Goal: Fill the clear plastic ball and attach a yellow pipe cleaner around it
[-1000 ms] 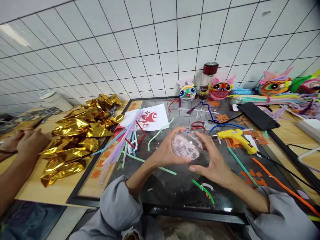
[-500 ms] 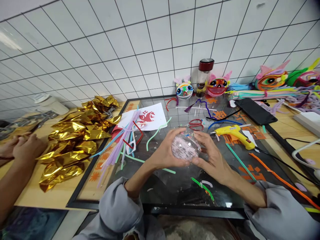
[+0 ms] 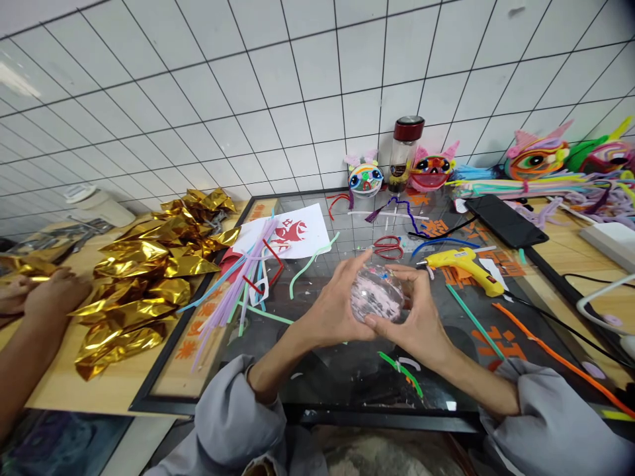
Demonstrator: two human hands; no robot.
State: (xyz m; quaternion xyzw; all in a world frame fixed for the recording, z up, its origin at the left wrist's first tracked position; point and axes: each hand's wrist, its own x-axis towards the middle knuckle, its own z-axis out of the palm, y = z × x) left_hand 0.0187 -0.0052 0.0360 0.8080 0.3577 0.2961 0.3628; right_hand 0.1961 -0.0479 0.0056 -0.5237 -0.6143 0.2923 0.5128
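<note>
The left hand [image 3: 335, 307] and right hand [image 3: 419, 317] grasp the clear ball [image 3: 377, 294] between their curved fingers, the ball being positioned nearer the wearer than the red-handled scissors [image 3: 388, 247] and left of the yellow glue gun [image 3: 464, 266].

The clear ball [image 3: 377, 295] has shifted slightly to the right.

White power strip [image 3: 608, 246] cut off by right edge; co-worker's hands [image 3: 47, 295] at left partly hidden by gold foil [image 3: 141, 264].
</note>
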